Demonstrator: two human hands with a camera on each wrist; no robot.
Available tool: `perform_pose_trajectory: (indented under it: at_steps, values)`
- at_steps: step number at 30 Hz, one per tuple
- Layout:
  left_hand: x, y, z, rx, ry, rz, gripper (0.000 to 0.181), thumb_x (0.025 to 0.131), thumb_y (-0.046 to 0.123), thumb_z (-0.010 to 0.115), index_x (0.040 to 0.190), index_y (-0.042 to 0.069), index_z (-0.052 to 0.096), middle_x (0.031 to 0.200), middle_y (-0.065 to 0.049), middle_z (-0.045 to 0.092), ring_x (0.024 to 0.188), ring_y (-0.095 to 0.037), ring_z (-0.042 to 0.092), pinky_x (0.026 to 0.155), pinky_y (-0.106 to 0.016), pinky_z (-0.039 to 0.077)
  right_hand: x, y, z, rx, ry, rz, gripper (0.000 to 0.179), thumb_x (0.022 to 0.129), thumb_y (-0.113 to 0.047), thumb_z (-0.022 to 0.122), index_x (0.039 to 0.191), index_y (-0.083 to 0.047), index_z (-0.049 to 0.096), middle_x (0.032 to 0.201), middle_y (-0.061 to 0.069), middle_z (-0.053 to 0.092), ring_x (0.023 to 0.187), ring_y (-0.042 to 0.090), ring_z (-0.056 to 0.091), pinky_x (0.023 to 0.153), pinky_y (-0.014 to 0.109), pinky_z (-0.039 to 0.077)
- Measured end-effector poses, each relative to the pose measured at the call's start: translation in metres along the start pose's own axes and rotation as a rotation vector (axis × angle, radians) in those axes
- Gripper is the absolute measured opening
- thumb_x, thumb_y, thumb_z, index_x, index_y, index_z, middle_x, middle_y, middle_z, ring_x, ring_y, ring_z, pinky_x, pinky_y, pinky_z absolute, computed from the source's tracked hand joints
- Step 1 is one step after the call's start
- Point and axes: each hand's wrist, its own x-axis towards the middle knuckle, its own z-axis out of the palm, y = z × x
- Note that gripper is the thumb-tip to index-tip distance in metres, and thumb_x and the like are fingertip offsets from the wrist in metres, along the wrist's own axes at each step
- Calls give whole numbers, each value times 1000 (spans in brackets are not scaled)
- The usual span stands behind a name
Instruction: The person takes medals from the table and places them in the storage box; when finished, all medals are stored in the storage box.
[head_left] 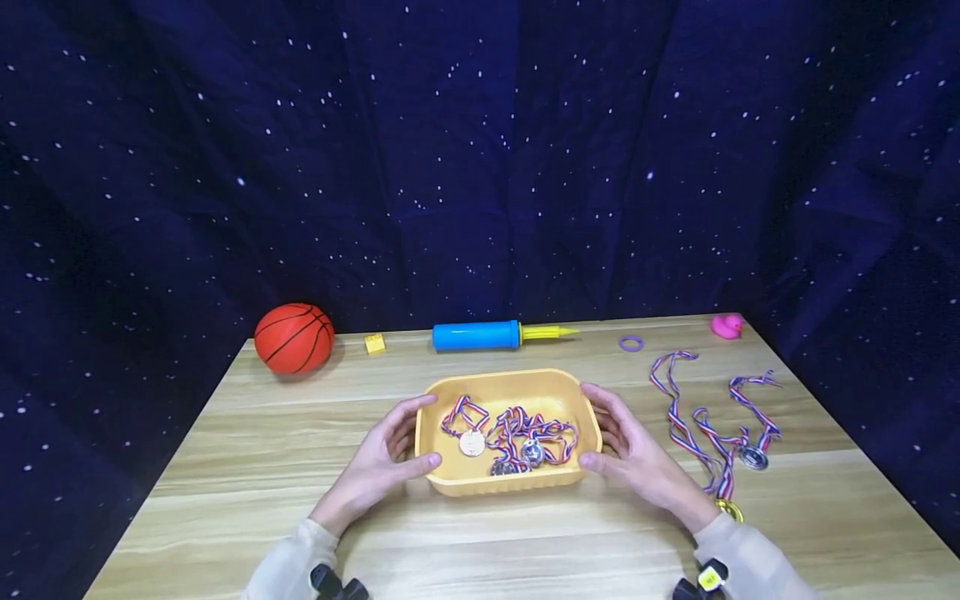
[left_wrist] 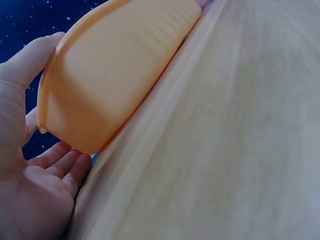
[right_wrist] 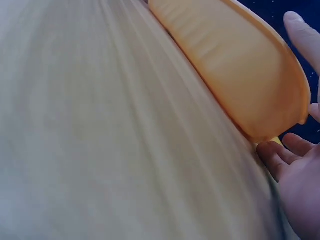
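A yellow-orange plastic tray [head_left: 504, 481] sits on the table between both hands. My left hand [head_left: 382, 454] holds its left end, thumb at the front rim and other fingers at the side. On its right end, my right hand [head_left: 633, 454] holds it in the same way. In the wrist views, fingertips [left_wrist: 80, 167] of the left hand and fingertips [right_wrist: 267, 152] of the right lie by the tray's bottom edge. Inside lie a bronze-coloured medal [head_left: 472, 443], a silver medal [head_left: 532, 452] and another medal [head_left: 504, 468] partly hidden by the front wall, with striped ribbons.
Right of the tray, a gold medal [head_left: 729, 509] and a silver medal [head_left: 753, 457] lie with ribbons. Along the back are a basketball [head_left: 294, 338], yellow block [head_left: 375, 343], blue pump [head_left: 476, 336], purple ring [head_left: 631, 343] and pink duck [head_left: 726, 326]. A starry dark curtain [head_left: 480, 167] hangs behind.
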Motion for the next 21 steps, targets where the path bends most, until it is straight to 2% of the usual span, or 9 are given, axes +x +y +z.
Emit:
perform_pose_trajectory:
  at_steps: [4,11,16,21]
  values:
    - [0,-1,0,-5,4,0,85,92,8,91,165,22,49,175,-11,43,163,-38,39,125,-21,38,2,-14,-9,-32,33,-25,93,98,6,79,174,-3,26,174,28,34,153,38,49,120,28,50]
    - [-1,0,-2,-9,1,8,86,91,8,91,165,21,49,175,-13,43,162,-40,40,123,-19,39,-4,-38,-43,-81,129,-122,92,95,19,72,172,1,26,173,15,41,155,26,50,120,27,50]
    - [0,1,-2,-10,3,14,86,91,8,91,166,19,49,174,-12,43,161,-40,40,123,-18,40,-16,-48,-75,-41,196,-200,92,93,29,64,172,4,25,171,7,47,153,16,52,119,22,49]
    - [0,0,-1,-21,-5,14,86,92,8,91,166,20,49,175,-12,43,161,-40,41,123,-18,40,-38,-51,-103,-14,292,-233,91,91,34,59,171,5,29,168,11,50,149,16,55,117,20,50]
